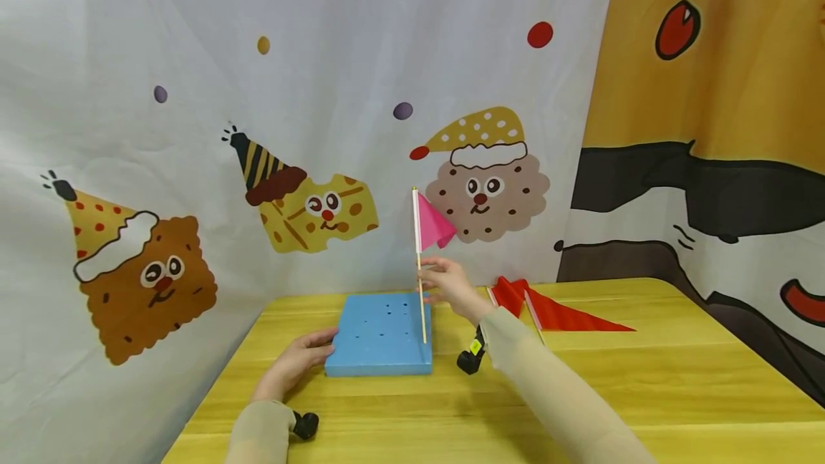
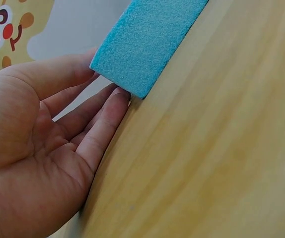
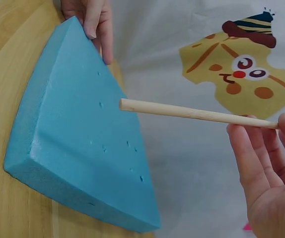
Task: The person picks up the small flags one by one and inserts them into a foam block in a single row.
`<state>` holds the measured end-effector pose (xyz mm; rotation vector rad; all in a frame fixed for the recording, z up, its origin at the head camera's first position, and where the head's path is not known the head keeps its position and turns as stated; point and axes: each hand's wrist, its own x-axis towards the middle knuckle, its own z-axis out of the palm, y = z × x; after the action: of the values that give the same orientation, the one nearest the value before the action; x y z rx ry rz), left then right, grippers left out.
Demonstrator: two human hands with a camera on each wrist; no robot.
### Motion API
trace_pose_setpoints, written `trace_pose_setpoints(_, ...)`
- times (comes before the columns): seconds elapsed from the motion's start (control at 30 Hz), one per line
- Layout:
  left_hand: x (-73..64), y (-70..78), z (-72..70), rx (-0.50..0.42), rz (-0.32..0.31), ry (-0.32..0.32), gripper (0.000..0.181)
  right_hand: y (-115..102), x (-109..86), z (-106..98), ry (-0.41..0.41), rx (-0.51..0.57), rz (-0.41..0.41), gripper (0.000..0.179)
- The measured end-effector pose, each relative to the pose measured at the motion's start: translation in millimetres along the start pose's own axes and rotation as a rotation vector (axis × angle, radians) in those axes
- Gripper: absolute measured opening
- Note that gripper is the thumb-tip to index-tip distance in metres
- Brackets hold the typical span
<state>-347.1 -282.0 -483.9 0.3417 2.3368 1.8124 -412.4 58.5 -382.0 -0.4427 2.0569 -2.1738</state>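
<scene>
We see a wood-grain table (image 1: pixel 387 424) bearing a blue foam block (image 1: pixel 399 356), with red flags (image 1: pixel 567 315) to its right. Over the block's right side we hold a pink flag (image 1: pixel 433 224) nearly upright, its stick (image 1: pixel 422 306) pinched in the right hand (image 1: pixel 455 286); the left hand (image 1: pixel 298 362), fingers loosely extended, touches the block's left edge.

White cloth backdrop (image 1: pixel 361 34) with cartoon snack faces (image 1: pixel 486 200) behind a yellow wood-grain table (image 1: pixel 651 385)
</scene>
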Motion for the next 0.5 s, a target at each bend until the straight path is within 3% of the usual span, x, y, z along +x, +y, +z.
trace_pose_setpoints(0.5,-1.0,0.7,0.4,0.02,0.004,0.011,0.055,5,20.7,34,0.033,0.036,-0.003,0.029)
